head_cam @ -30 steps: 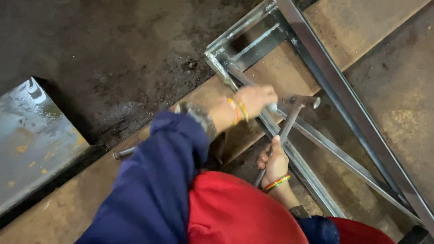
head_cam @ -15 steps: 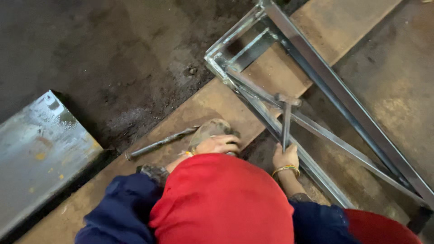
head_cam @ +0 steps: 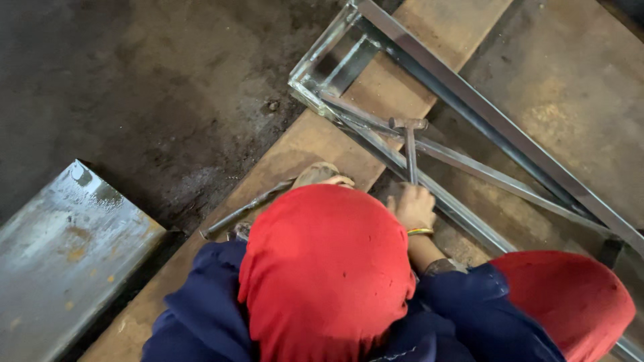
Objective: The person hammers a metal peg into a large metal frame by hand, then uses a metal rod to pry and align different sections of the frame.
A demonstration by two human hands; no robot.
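Right hand [head_cam: 414, 206] fingers clench the hammer [head_cam: 409, 144], handle upright in view, head away; left hand's grip hidden.

Right hand: we are gripping the hammer [head_cam: 409, 144] handle with our right hand [head_cam: 414, 206], head resting on the metal frame [head_cam: 469, 100].
Left hand: our left hand [head_cam: 325, 175] is lying on the wooden plank [head_cam: 302, 144], mostly hidden, beside a steel rod [head_cam: 245, 208].
Surroundings: a steel plate [head_cam: 60, 248] is lying at the left.
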